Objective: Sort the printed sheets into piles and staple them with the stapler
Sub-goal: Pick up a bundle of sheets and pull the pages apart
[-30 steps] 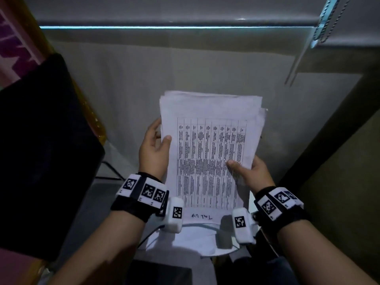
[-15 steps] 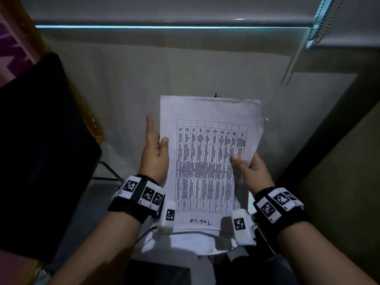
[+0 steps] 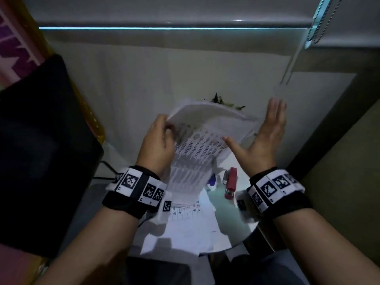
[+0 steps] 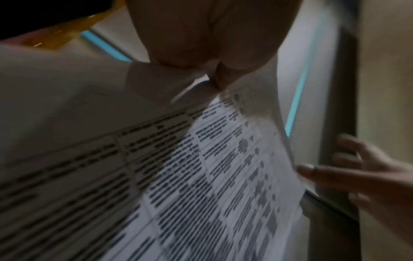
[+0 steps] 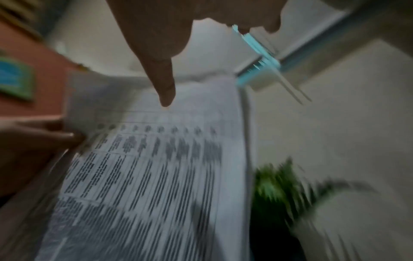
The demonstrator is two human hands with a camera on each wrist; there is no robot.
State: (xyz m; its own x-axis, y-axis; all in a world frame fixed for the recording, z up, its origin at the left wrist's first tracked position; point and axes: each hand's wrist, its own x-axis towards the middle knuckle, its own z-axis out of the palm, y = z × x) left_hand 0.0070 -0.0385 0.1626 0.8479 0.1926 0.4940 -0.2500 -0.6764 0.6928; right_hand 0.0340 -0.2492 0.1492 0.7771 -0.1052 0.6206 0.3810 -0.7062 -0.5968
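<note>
A stack of printed sheets with a table of text stands tilted away from me above the small round table. My left hand grips its upper left corner, thumb and fingers pinching the paper. My right hand is spread flat beside the stack's right edge, fingers straight, holding nothing; the sheets lie just under its thumb. A red stapler lies on the table below the stack. More printed sheets lie on the table near me.
A green plant pokes up behind the stack. A black chair back fills the left side. A pale wall and a window blind with a cord are ahead. A dark cable runs at the left of the table.
The stack has tipped forward and away. My right hand let go of its lower right edge and now spreads flat beside it. My left hand moved up to the top corner. The stapler has come into view.
</note>
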